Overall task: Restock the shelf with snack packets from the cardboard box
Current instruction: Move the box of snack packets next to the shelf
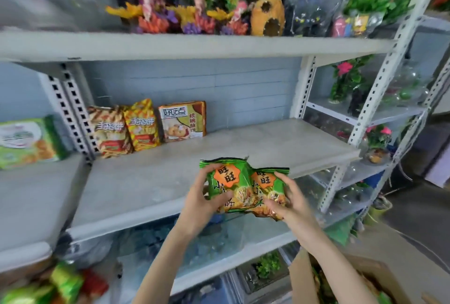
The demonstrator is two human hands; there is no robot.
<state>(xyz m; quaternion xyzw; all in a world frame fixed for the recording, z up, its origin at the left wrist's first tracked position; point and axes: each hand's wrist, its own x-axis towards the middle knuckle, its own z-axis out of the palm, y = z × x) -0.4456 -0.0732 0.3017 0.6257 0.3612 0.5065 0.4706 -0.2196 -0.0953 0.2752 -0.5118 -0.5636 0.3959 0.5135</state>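
Two green snack packets with orange labels are held side by side over the front edge of the grey shelf (280, 143). My left hand (203, 197) grips the left green packet (229, 182), thumb across its lower front. My right hand (289, 196) grips the right green packet (266, 191) from its right side. The open cardboard box (302, 277) stands at the lower right below my right forearm, with more packets partly visible inside. At the back left of the shelf stand two yellow-red snack packets (124, 128) and a square biscuit packet (182, 121).
A green and white packet (26, 140) stands on the neighbouring shelf to the left. Aquarium ornaments and a pineapple figure (267, 14) fill the shelf above. White perforated uprights (389, 70) frame the unit. Loose packets (65, 281) lie at the lower left.
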